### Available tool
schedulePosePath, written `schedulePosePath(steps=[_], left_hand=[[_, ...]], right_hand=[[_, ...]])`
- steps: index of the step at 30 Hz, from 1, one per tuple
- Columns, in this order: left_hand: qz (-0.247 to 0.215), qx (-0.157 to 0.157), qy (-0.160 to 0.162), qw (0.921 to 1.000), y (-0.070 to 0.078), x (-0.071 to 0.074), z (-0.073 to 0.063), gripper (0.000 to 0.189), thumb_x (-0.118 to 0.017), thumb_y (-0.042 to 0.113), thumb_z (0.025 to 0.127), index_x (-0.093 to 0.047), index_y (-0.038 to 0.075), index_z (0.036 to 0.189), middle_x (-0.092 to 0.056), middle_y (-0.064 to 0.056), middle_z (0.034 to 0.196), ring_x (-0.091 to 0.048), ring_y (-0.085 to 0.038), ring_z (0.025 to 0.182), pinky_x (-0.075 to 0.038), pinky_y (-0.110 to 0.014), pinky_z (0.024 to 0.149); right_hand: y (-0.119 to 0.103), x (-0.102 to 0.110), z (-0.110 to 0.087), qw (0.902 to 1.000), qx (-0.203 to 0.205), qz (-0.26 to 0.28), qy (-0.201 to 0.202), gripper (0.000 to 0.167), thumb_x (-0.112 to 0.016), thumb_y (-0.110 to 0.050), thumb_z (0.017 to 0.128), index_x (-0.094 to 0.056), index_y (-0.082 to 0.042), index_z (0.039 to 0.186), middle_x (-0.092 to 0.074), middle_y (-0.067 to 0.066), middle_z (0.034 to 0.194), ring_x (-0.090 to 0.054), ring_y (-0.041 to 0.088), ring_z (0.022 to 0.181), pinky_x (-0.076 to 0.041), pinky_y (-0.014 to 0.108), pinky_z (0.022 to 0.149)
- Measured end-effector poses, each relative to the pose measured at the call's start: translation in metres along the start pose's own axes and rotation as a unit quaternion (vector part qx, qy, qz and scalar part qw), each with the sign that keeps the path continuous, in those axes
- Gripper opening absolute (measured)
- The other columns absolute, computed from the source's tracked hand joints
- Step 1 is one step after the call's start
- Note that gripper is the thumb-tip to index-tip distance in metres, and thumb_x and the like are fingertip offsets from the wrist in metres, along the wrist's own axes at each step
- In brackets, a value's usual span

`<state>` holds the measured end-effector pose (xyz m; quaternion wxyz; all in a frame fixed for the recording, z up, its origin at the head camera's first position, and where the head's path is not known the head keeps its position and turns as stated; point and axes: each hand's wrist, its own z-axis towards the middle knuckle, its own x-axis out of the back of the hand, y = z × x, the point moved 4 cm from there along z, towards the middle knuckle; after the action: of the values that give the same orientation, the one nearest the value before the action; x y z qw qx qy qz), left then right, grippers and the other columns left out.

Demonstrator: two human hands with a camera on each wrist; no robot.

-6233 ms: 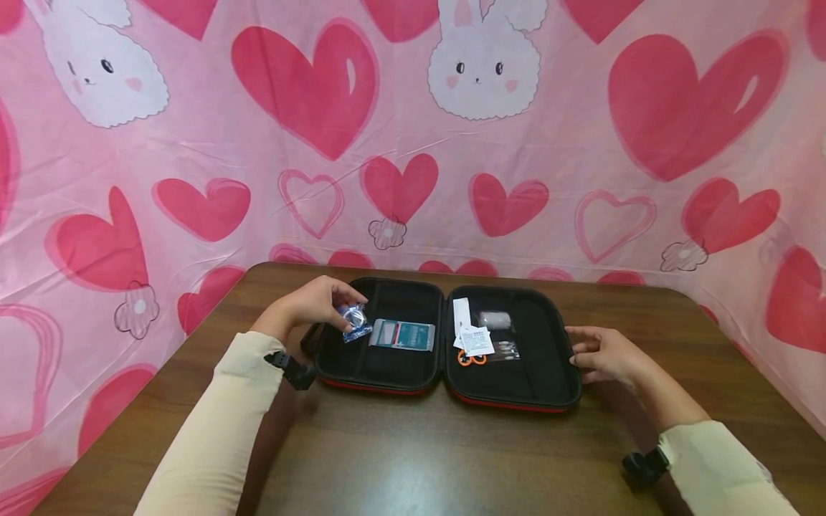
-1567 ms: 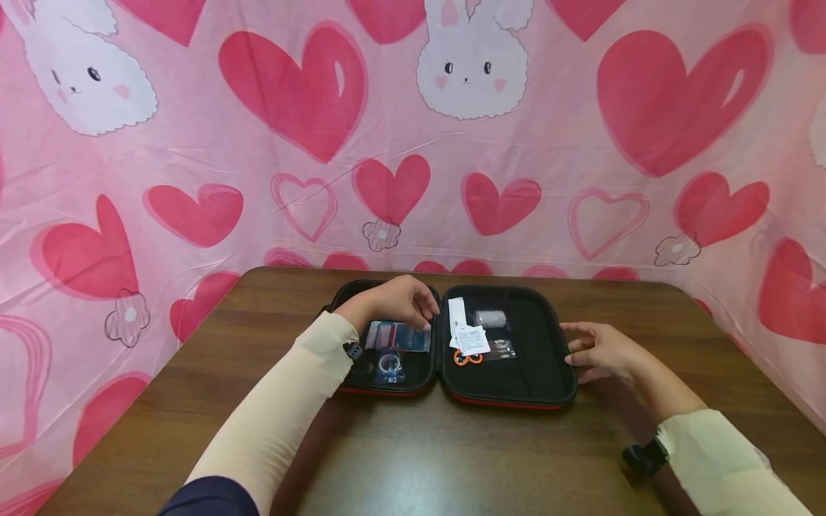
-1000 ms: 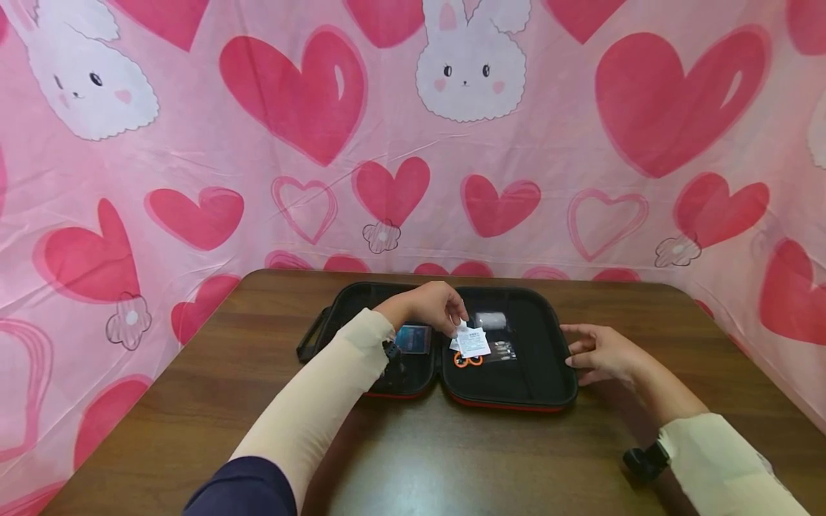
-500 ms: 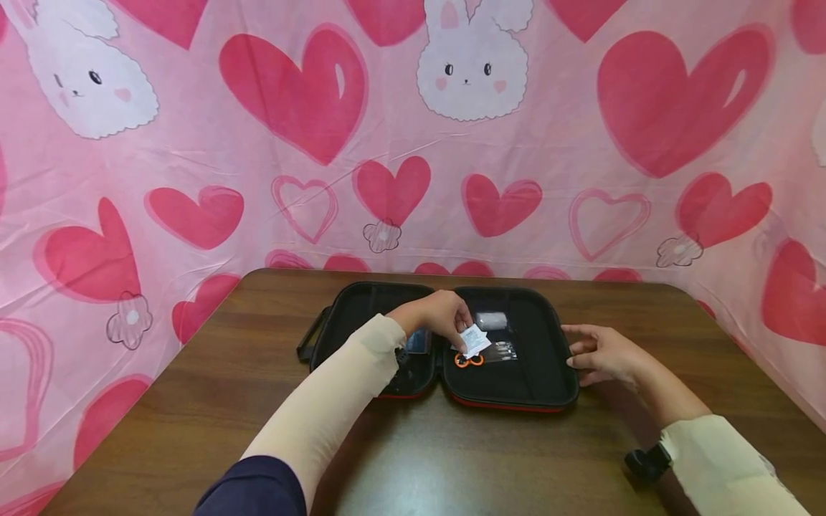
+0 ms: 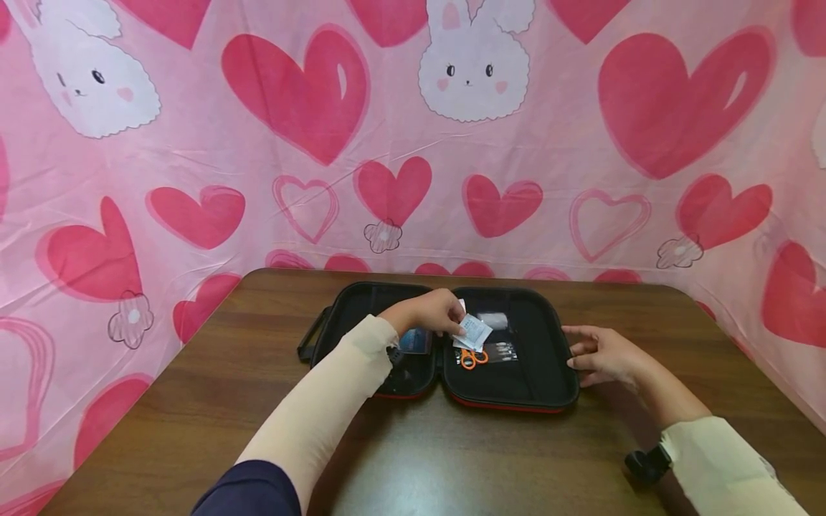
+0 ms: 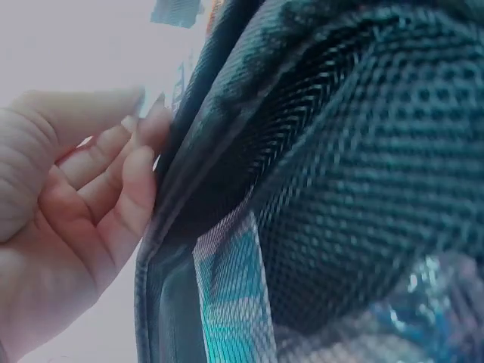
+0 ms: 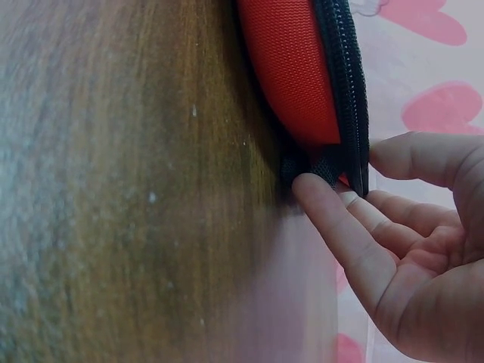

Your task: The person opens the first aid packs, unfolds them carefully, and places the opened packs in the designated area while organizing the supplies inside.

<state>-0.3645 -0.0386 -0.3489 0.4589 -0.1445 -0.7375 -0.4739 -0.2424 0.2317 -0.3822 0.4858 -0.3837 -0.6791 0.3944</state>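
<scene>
Pinching a small pale sachet (image 5: 476,332) between thumb and fingers, the left hand (image 5: 434,312) lies across the hinge with its forearm slanting over the near edge of the left half. I have that hand palm down, wrist slightly bent; glare in the left wrist view washes out the fingertips, so I read its grasp from the head camera. The right hand (image 5: 606,355) sits at the far right edge, and I see its thumb and fingers gripping the rim of the case (image 5: 542,344) there.

The sachet is flat, whitish-blue, printed with faint lettering and held at a tilt, with another white edge showing beneath it. I place it just to the right of the left fingertips, over the right half and well apart from the right hand.

Just below it I see scissors (image 5: 474,362) with orange handles, and beside them a clear packet (image 5: 503,351) of white-tipped pieces. A white roll (image 5: 493,320) in clear wrap lies just above. The left forearm hides much of the left half, where I make out part of a blue packet (image 5: 415,341). The case, black inside and red outside, lies unfolded on the brown worktop (image 5: 413,459), before a pink heart-and-rabbit cloth (image 5: 400,107).
</scene>
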Motion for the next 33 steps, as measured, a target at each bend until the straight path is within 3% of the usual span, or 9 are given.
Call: schedulePosePath(steps=[6, 11, 24, 33], left_hand=[[-0.082, 0.021, 0.012, 0.9964, -0.006, 0.005, -0.012, 0.009, -0.071, 0.009, 0.089, -0.074, 0.002, 0.093, -0.071, -0.004, 0.074, -0.064, -0.013, 0.064, -0.056, -0.029, 0.060], [-0.123, 0.029, 0.032, 0.9915, -0.011, 0.012, -0.024, 0.011, -0.074, 0.008, 0.086, -0.074, 0.002, 0.095, -0.072, -0.005, 0.078, -0.069, -0.021, 0.071, -0.058, -0.035, 0.065], [-0.135, 0.040, 0.086, 0.9863, -0.030, 0.029, -0.054, 0.009, -0.076, 0.012, 0.085, -0.074, 0.004, 0.090, -0.072, -0.006, 0.076, -0.070, -0.035, 0.078, -0.058, -0.046, 0.072], [-0.148, 0.054, 0.107, 0.9817, -0.044, 0.035, -0.076, 0.012, -0.076, 0.014, 0.086, -0.073, 0.004, 0.091, -0.072, -0.006, 0.077, -0.068, -0.035, 0.080, -0.058, -0.041, 0.071]], right_hand=[[-0.001, -0.001, -0.001, 1.0000, 0.002, -0.001, -0.001, 0.073, -0.064, 0.008, 0.088, -0.020, 0.014, 0.146, -0.062, 0.021, 0.106, -0.065, 0.026, 0.091, -0.058, 0.049, 0.071], [-0.001, -0.001, -0.001, 1.0000, 0.001, -0.001, 0.000, 0.073, -0.064, 0.008, 0.087, -0.021, 0.014, 0.146, -0.062, 0.021, 0.105, -0.065, 0.026, 0.090, -0.058, 0.049, 0.072], [0.001, 0.000, -0.001, 1.0000, 0.007, -0.002, 0.002, 0.073, -0.064, 0.008, 0.088, -0.019, 0.014, 0.146, -0.062, 0.019, 0.104, -0.065, 0.025, 0.084, -0.058, 0.049, 0.069], [0.000, -0.002, -0.001, 1.0000, 0.008, 0.002, 0.001, 0.073, -0.064, 0.008, 0.087, -0.020, 0.014, 0.146, -0.061, 0.019, 0.103, -0.064, 0.026, 0.084, -0.058, 0.049, 0.070]])
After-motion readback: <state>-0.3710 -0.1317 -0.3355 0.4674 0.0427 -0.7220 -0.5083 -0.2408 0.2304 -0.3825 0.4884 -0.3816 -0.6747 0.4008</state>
